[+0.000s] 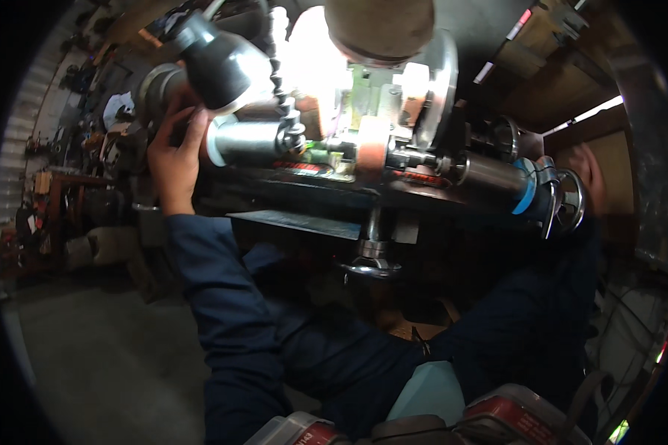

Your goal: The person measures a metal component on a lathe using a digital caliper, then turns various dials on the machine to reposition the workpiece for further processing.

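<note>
Upper left of frame: left hand (174,159) half-curled beside black lamp (214,67); hold cannot be told. Right: blurred right hand (591,176) seen beside chrome handwheel (582,199); opening, hold indeterminable.

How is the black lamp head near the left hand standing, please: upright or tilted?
Tilted: the black lamp head slants, its narrow neck higher and left of its wide rim, near the left hand.

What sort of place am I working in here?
Probably a small machine workshop. A dark metal machine fills the bench area ahead, a shiny handwheel sits low at its front, and a black-shaded lamp hangs over its left end.
</note>
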